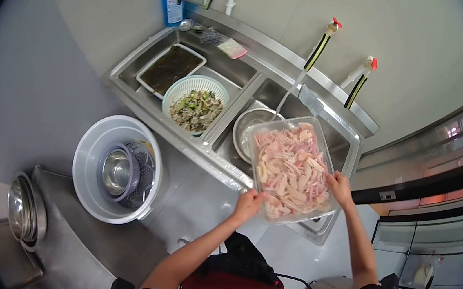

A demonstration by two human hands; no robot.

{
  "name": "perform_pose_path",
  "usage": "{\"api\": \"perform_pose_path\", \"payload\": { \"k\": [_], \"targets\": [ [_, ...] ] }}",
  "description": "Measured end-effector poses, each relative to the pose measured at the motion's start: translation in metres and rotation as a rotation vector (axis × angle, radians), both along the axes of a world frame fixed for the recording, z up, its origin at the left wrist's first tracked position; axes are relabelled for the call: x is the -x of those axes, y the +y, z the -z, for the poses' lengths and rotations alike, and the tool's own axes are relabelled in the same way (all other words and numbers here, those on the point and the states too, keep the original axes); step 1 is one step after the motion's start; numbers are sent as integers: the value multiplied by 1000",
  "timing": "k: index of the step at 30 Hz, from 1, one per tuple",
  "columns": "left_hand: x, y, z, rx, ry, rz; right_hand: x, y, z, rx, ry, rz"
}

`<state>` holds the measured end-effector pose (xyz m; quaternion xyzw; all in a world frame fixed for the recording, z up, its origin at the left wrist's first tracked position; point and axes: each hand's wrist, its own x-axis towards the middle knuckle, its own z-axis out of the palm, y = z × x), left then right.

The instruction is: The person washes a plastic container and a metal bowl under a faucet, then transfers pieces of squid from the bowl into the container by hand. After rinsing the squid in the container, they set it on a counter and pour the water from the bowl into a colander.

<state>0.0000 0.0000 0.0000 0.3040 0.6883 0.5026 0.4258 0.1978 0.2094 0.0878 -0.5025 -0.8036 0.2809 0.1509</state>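
Note:
A clear rectangular tub (pixel 329 151) full of pale pink meat pieces (pixel 292 170) is held over the front of the right sink basin. My left hand (pixel 248 205) grips its near left corner, and my right hand (pixel 339 186) grips its right side. Partly behind the tub, a round metal bowl (pixel 243 128) sits in the basin. Water runs down toward that bowl from a tap (pixel 317 50) with a black and yellow hose.
The left basin holds a white tray (pixel 149 78) of dark sheets and a colander (pixel 177 88) of chopped food. A blue bottle (pixel 172 5) stands behind. At lower left are a large white tub (pixel 87 152) and stacked metal bowls (pixel 18 210).

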Motion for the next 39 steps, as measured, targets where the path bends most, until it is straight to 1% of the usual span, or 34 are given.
{"api": "perform_pose_path", "payload": {
  "k": [2, 3, 4, 5, 6, 8, 9, 10, 11, 12, 13, 14, 15, 16, 17, 19, 20, 21, 23, 24, 25, 27, 28, 29, 30, 31, 32, 33, 35, 37, 38, 39],
  "targets": [
    [-23, 0, 11, 109, -275, 83, -8, 4, -3, 46, -143, -65],
    [2, 45, 39, 107, -238, 93, 20, 48, 24, 40, -106, -54],
    [-35, 79, 41, 124, -375, 68, -1, 86, 11, 42, -151, -101],
    [-44, 76, 53, 189, -475, 39, 0, 92, 26, 89, -152, -144],
    [-50, 95, 53, 219, -611, 4, 0, 117, 31, 80, -165, -148],
    [-61, 102, 60, 240, -685, -58, 7, 143, 57, 35, -196, -271],
    [-67, 103, 63, 243, -751, -108, 12, 148, 58, 51, -219, -282],
    [-70, 106, 54, 300, -759, -135, 21, 155, 58, 43, -312, -354],
    [-75, 112, 53, 303, -778, -143, 31, 165, 57, 26, -399, -425],
    [-79, 117, 53, 312, -888, -160, 38, 174, 58, -26, -420, -480],
    [-80, 120, 54, 321, -990, -172, 47, 182, 61, -21, -426, -481],
    [-82, 123, 54, 330, -1002, -172, 54, 190, 62, -50, -493, -548],
    [-84, 127, 53, 286, -1050, -207, 63, 197, 58, -82, -562, -612],
    [-82, 130, 50, 244, -1100, -241, 74, 203, 52, -47, -680, -627],
    [-76, 133, 50, 249, -1115, -229, 88, 208, 48, -41, -696, -618],
    [-64, 137, 45, 330, -1253, -269, 117, 209, 39, 32, -765, -629],
    [-58, 136, 44, 295, -1339, -246, 136, 208, 32, 90, -908, -580],
    [-53, 137, 41, 290, -1352, -232, 145, 210, 30, 85, -924, -570],
    [-40, 144, 33, 405, -1484, -312, 184, 217, 35, 35, -1141, -646],
    [-33, 144, 27, 426, -1523, -356, 204, 212, 28, 96, -1193, -609],
    [-25, 144, 22, 450, -1592, -382, 221, 212, 25, 105, -1197, -622],
    [-13, 142, 14, 408, -1695, -306, 239, 212, 14, 121, -1294, -642],
    [-6, 140, 4, 427, -1715, -300, 251, 207, -3, 146, -1276, -624],
    [2, 140, -5, 417, -1793, -268, 258, 207, -12, 164, -1293, -615],
    [10, 139, -16, 406, -1871, -234, 262, 207, -19, 173, -1314, -637],
    [13, 135, -22, 426, -1886, -222, 267, 204, -30, 182, -1333, -658],
    [18, 131, -27, 379, -1935, -159, 272, 200, -40, 162, -1337, -687],
    [24, 127, -32, 329, -1983, -99, 281, 189, -58, 177, -1349, -674],
    [46, 122, -37, 375, -2001, -89, 294, 171, -84, 74, -1279, -572],
    [57, 115, -34, 523, -2007, -255, 283, 169, -72, 58, -1297, -553],
    [48, 110, -21, 501, -2001, -217, 273, 161, -66, 44, -1312, -545],
    [46, 101, -22, 523, -1995, -217, 264, 154, -62, 63, -1307, -537]
  ]
}}
